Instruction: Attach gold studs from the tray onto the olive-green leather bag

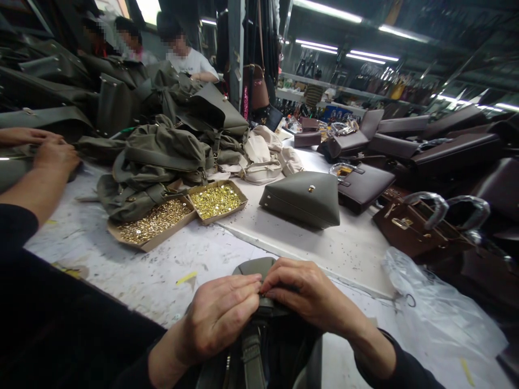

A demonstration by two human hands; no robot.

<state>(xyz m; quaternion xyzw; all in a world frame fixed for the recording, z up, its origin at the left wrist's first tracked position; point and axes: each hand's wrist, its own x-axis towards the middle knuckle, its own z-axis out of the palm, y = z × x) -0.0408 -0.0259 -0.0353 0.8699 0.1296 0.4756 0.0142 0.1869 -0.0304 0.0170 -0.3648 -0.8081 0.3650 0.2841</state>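
Just in front of the two cardboard trays of brass rivets (178, 213), my left hand (217, 319) and right hand (310, 294) pinch shut on the olive-green leather bag (253, 270).

Both hands (259, 308) pinching olive bag (253, 268)

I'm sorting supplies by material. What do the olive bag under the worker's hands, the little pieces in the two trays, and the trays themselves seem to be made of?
The olive bag looks like smooth matte leather or imitation leather; which one cannot be told. Both the left hand and right hand pinch its top edge. The small pieces look like shiny gold-coloured metal, glinting under the lights. The trays look like plain brown cardboard with raw folded edges.
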